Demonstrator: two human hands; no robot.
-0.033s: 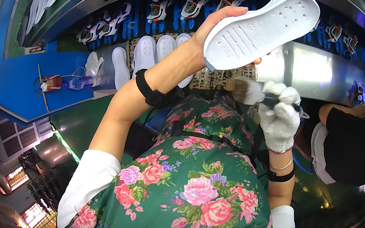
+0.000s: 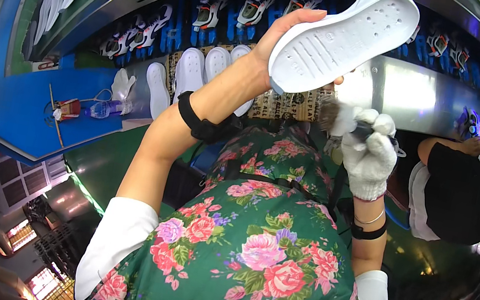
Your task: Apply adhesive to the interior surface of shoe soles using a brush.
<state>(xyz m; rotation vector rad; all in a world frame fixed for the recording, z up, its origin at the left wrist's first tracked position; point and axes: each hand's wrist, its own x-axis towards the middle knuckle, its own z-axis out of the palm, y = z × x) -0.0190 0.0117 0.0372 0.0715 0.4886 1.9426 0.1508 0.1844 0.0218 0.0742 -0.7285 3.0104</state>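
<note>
My bare left hand (image 2: 270,41) is closed round a white shoe sole (image 2: 343,43), held up tilted at the top of the view. The sole's inner face shows, with grooves at the heel and small holes at the forefoot. A thumb lies along its left edge, and fingertips come out at the right one. My right hand (image 2: 371,152), in a white knitted glove, grips a brush (image 2: 329,115) by its dark handle. The bristles point left, just below the sole, and look apart from it. Several other white soles (image 2: 190,72) stand behind my left forearm on printed cardboard (image 2: 280,105).
Beyond the sole runs a metal ledge (image 2: 414,91), with a row of shoe uppers (image 2: 212,9) on blue supports. A blue table (image 2: 23,102) at left carries a bottle (image 2: 104,109) and a red container (image 2: 68,109). Another person (image 2: 457,191) sits close by on the right.
The brush has shifted slightly up and to the right, its bristles turning upward with my right hand. The sole and my left hand are almost unmoved.
</note>
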